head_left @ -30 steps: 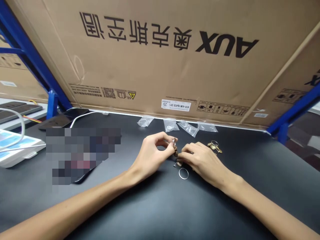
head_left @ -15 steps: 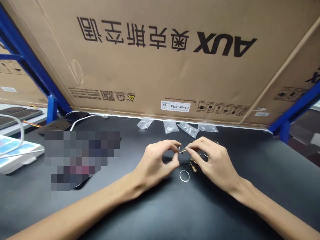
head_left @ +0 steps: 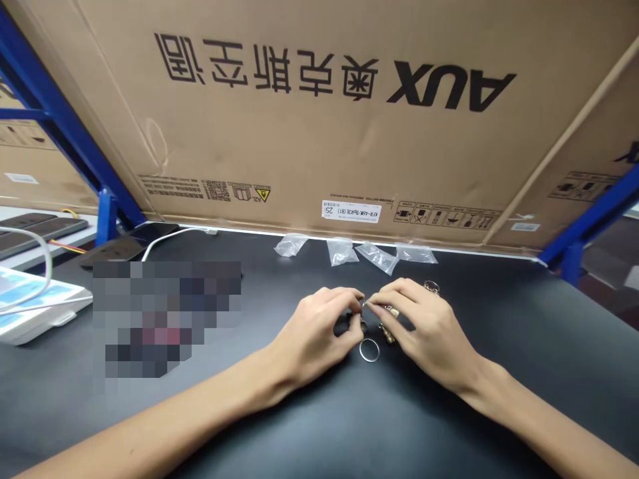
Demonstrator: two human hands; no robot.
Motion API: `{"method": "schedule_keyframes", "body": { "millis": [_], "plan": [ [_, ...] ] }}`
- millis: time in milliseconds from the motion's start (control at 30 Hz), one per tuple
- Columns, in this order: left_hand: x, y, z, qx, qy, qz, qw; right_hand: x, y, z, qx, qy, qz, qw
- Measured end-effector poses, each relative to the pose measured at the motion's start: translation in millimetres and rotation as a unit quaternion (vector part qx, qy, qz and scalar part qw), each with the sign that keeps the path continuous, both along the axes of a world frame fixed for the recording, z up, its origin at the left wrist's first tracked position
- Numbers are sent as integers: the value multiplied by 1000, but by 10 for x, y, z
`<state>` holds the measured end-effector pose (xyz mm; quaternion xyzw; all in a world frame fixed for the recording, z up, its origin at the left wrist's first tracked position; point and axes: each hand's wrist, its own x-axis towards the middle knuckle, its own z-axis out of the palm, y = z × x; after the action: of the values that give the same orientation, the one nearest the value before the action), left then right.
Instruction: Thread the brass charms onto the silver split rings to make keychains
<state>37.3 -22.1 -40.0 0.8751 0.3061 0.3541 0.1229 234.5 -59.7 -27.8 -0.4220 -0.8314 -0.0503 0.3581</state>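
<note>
My left hand [head_left: 319, 326] is closed in a pinch on a small metal keychain part [head_left: 363, 324], mostly covered by the fingers. Fingertips of my right hand [head_left: 429, 322] are pinched together at the upper end of the same part, almost touching the left fingertips. Just below the hands, a flat silver split ring [head_left: 370, 361] lies on the black tabletop. A gold gourd-shaped charm [head_left: 387, 334] sits under the right fingers, partly hidden. Behind the right hand's knuckles, another metal ring [head_left: 432, 287] shows in part.
Several small clear plastic bags [head_left: 342, 253] lie along the back edge, against a large cardboard box [head_left: 319, 146]. Blue frame posts [head_left: 104, 216] stand at both sides. At left are a blurred-out area, a white cable [head_left: 160, 239], dark phones [head_left: 112, 253] and a white-blue box [head_left: 44, 303].
Both hands have come closer together, with the left fingertips lower and nearer the silver ring. The small part between them has turned from roughly level to more upright.
</note>
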Motion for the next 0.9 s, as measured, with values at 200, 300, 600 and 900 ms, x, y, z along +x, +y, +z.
{"method": "schedule_keyframes", "body": {
  "millis": [200,300,600,900],
  "plan": [
    [-16,4,58,-52,-55,3,997,37,25,10,-59,5,-52,997],
    [-31,40,114,-63,-91,28,993,87,58,-30,-122,-60,-58,989],
    [-50,88,97,-66,-97,26,993,92,62,-55,-127,-120,-54,983],
    [-51,85,92,-53,-93,22,994,122,68,-18,-112,-121,-20,986]
  ]
}}
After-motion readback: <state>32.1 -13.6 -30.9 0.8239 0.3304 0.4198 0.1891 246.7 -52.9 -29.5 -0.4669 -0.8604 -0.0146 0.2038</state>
